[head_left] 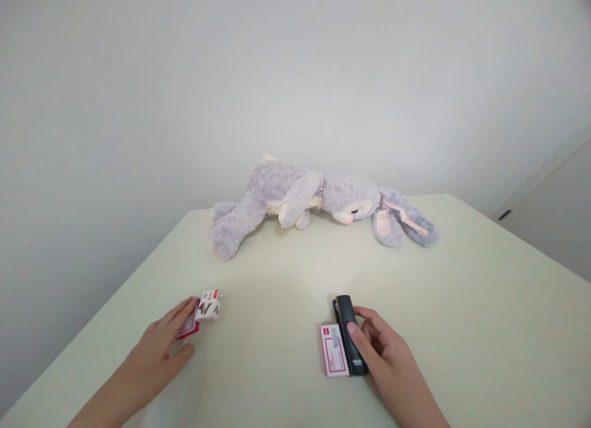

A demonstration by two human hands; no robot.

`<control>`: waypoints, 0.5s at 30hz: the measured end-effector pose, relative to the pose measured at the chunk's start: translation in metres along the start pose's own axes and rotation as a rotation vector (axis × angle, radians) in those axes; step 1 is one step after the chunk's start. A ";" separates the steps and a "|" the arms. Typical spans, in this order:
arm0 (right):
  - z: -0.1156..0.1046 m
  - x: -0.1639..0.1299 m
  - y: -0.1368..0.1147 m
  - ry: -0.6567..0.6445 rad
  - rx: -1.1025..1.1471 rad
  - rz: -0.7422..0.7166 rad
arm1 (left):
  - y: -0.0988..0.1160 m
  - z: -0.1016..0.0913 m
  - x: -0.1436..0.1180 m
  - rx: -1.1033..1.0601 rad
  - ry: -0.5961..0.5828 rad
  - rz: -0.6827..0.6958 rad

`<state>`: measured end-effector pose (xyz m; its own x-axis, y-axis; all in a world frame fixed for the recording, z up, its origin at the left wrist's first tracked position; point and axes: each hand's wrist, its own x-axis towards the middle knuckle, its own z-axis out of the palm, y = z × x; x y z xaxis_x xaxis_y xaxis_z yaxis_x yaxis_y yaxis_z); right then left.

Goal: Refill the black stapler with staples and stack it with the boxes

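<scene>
My right hand rests on a black stapler lying on the pale table, thumb on its top and fingers along its right side. A white and pink staple box lies flat against the stapler's left side. My left hand reaches to a small red and white box at the left; the fingertips touch its open flap, and part of the box is hidden under the fingers.
A grey plush rabbit lies on its side across the far edge of the table, ears pointing right. A plain white wall stands behind it. A door frame shows at the far right.
</scene>
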<state>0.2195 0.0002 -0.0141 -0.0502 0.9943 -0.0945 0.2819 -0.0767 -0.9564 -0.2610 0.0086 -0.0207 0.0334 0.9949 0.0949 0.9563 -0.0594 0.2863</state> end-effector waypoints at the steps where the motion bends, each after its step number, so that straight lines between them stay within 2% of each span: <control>1: 0.000 0.000 0.000 0.001 0.001 -0.001 | 0.001 0.002 -0.006 0.004 0.010 0.000; 5: 0.000 -0.002 -0.002 0.012 0.001 -0.007 | 0.017 0.012 -0.030 0.028 0.032 -0.084; 8: 0.001 -0.003 -0.003 0.017 -0.004 -0.004 | 0.054 0.018 -0.040 0.019 0.033 -0.101; 10: 0.001 -0.002 -0.004 0.019 -0.007 -0.001 | 0.099 0.020 -0.040 -0.079 0.006 0.005; 12: 0.001 -0.002 -0.004 0.025 -0.006 -0.004 | 0.156 0.019 -0.034 -0.207 -0.052 0.136; 15: 0.002 -0.001 -0.002 0.031 0.001 -0.016 | 0.234 0.018 -0.018 -0.369 -0.111 0.256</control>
<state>0.2172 -0.0003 -0.0127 -0.0253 0.9972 -0.0703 0.2802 -0.0604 -0.9580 -0.0326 -0.0215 0.0277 0.3047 0.9461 0.1100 0.7468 -0.3089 0.5889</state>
